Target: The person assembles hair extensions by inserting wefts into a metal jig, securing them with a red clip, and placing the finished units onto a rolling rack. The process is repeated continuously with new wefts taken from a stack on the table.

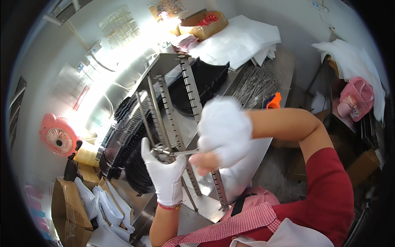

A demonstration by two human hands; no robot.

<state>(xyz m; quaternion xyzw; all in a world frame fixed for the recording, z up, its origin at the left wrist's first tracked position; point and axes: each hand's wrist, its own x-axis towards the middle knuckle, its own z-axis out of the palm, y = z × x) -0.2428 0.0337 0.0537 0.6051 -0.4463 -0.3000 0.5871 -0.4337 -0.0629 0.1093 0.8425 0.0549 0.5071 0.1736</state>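
Our gloved left hand (164, 173) pinches a thin metal rod (185, 152) at the slotted steel rack (173, 111); our right hand (222, 131), at three o'clock, grips its other end. We judge the rod could slip through the gloves and miss its slot.

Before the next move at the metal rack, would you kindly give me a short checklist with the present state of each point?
1. Left hand gloved and gripping at the rack's thin rods: ok.
2. Right hand position: it sits close to the left hand, but it is motion-blurred; grip cannot tell.
3. Thin metal pin spanning between the two hands: in view, ok; which hand holds it, cannot tell.
4. Slotted metal rack standing upright on the steel table: ok.
5. Black curved pieces hanging in rows on the rack: in place, ok.
6. Spare pile of metal rods lying behind the rack: ok.
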